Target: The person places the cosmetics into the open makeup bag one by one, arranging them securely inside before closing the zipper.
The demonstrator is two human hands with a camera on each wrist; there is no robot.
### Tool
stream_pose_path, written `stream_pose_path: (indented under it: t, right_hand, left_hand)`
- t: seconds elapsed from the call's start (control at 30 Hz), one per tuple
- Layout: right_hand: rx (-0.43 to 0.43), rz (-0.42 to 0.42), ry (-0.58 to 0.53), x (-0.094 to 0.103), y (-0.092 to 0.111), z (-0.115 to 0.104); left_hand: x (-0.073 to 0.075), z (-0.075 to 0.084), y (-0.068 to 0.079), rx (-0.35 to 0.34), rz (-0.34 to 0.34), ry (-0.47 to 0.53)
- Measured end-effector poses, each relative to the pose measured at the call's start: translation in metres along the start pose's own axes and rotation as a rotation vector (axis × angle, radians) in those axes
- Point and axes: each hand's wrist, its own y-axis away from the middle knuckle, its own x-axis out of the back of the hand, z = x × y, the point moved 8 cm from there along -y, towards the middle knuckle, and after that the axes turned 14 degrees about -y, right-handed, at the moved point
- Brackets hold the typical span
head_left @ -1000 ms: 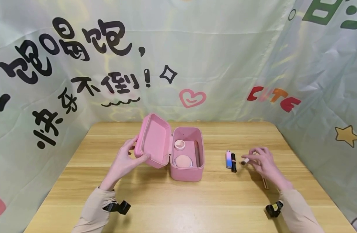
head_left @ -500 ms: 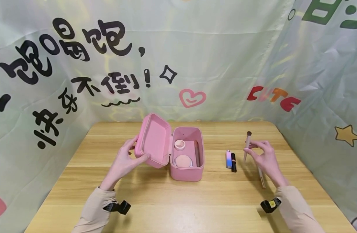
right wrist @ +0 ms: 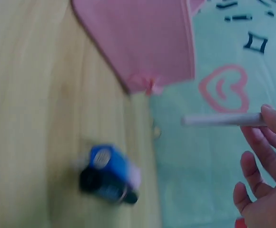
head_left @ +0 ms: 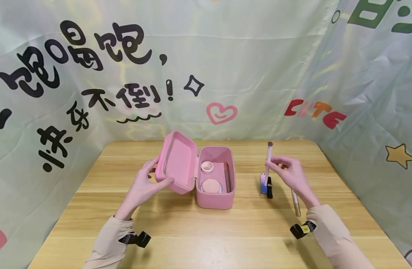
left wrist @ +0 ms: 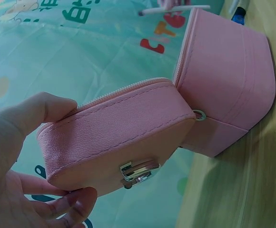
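Observation:
My left hand point(head_left: 142, 190) grips the lid point(head_left: 179, 162) of a pink zippered makeup case point(head_left: 215, 202), thumb on the rim and fingers behind. The lid is tilted back to the left. In the left wrist view a metal clasp point(left wrist: 140, 172) shows on its outer face. My right hand point(head_left: 293, 175) pinches a slim makeup brush point(head_left: 269, 155) between thumb and fingertips. The brush stands nearly upright, dark bristles on top, over a small blue-and-pink item point(head_left: 263, 189) and a black tube point(head_left: 269, 190). In the case lie a round pink compact point(head_left: 211, 186), a small round white-rimmed item point(head_left: 207, 167) and a brownish tube point(head_left: 227, 177).
A second slim stick with a gold-toned end point(head_left: 296, 205) lies on the wooden table point(head_left: 192, 239) below my right hand, partly hidden by it. A printed cloth point(head_left: 259, 67) hangs behind and along both sides of the table.
My right hand has lifted the brush off the table, turned it bristles-up and moved it left towards the case. The left hand and lid have stayed still.

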Motion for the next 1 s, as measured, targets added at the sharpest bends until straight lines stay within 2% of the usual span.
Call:
stream_pose_path:
  t: [0.2,0.37,0.67,0.77,1.0]
  right_hand:
    - [-0.017,-0.047,-0.072,-0.023,-0.015,-0.024]
    - [-0.068,-0.114,-0.073,-0.044,-0.027,-0.040]
    - [-0.153,-0.211,-0.078,-0.074,-0.051,-0.055]
    - [-0.181,-0.246,-0.037,-0.086,-0.058,-0.057]
    - [-0.234,-0.364,0.156,-0.121,-0.072,-0.058]
  left_hand:
    - [0.001,0.000,-0.001,-0.006,0.003,-0.010]
    - [0.002,0.000,-0.001,-0.006,0.004,-0.014]
    - [0.000,-0.001,-0.001,0.004,-0.008,-0.005]
    - [0.000,0.000,-0.001,0.007,-0.008,0.000]
    - [-0.001,-0.001,-0.001,0.008,-0.006,-0.006]
